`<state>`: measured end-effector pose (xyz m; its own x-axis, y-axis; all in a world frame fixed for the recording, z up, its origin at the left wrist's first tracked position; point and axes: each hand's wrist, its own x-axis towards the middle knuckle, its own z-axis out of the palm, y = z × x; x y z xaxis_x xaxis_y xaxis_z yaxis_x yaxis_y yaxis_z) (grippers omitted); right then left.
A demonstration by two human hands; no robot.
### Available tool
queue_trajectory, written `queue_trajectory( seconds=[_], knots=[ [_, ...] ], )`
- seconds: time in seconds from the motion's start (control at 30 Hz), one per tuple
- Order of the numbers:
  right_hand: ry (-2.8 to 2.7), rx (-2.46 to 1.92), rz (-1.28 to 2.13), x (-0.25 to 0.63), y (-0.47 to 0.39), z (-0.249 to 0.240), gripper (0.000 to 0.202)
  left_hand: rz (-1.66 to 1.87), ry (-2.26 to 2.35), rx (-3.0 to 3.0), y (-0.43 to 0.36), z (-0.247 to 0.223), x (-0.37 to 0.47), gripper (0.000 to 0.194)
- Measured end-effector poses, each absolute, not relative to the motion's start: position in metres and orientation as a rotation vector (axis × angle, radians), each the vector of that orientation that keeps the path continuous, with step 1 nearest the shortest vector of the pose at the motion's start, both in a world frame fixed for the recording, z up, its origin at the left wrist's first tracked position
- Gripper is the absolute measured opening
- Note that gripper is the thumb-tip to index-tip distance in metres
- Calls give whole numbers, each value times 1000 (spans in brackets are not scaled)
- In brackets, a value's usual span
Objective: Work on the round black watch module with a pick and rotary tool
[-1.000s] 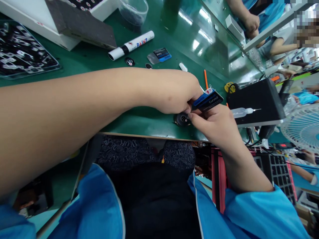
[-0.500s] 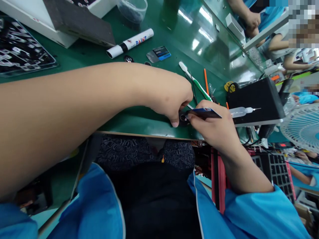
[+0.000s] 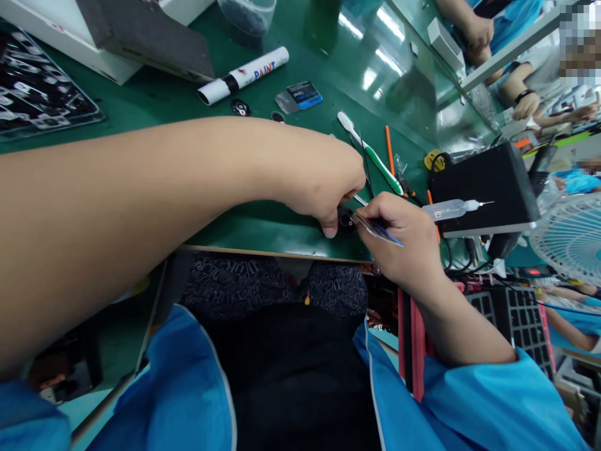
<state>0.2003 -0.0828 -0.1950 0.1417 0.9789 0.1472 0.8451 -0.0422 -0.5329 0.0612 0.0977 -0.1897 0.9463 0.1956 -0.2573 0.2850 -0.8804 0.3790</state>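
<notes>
A small black round part (image 3: 346, 218) is at the table's near edge, pinched by my left hand (image 3: 331, 185), whose other fingers curl out of sight. My right hand (image 3: 406, 235) is closed on a thin dark-and-blue card (image 3: 381, 232), its tip touching or very close to the black part. Just beyond my hands lie a white-and-green toothbrush (image 3: 370, 153) and an orange stick (image 3: 389, 150). Past my left forearm are two more small round parts, one black (image 3: 241, 108) and one partly covered (image 3: 277, 117), and another blue-and-black card (image 3: 300, 97).
A paint marker (image 3: 244, 75) lies beyond my left forearm, near a clear cup (image 3: 248, 15). A tray of black parts (image 3: 42, 88) stands far left. To the right are a needle-tipped bottle (image 3: 453, 210), a black box (image 3: 483, 188) and a fan (image 3: 570, 241). Co-workers sit across the table.
My right hand has turned the card, so its free end now points lower and more of its blue face shows. My left hand has barely moved.
</notes>
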Motion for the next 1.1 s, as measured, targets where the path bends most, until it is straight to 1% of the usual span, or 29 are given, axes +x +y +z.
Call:
queue_trajectory(
  seconds=[0.07, 0.23, 0.37, 0.6, 0.73, 0.83, 0.93, 1.07, 1.1],
  knots=[
    [-1710, -1931, 366, 200, -82, -194, 15, -293, 324, 2678, 97, -188, 60, 32],
    [-1553, -2072, 526, 197, -77, -185, 23, -295, 373, 2637, 94, -184, 57, 29],
    [-1497, -2109, 507, 195, -77, -183, 26, -273, 357, 2623, 95, -185, 58, 27],
    [-1467, -2068, 563, 203, -73, -188, 22, -258, 332, 2631, 95, -185, 58, 25],
    [-1329, -2050, 729, 212, -72, -193, 16, -281, 378, 2609, 94, -187, 58, 28],
    [-1245, -2044, 859, 218, -70, -195, 12, -256, 361, 2626, 95, -189, 58, 27],
    [-1216, -2010, 924, 221, -68, -197, 14, -265, 350, 2643, 95, -189, 58, 26],
    [-1122, -2000, 985, 219, -64, -197, 19, -261, 342, 2690, 96, -187, 59, 19],
    [-1102, -2000, 998, 218, -64, -196, 19, -273, 345, 2699, 96, -188, 59, 20]
  ],
)
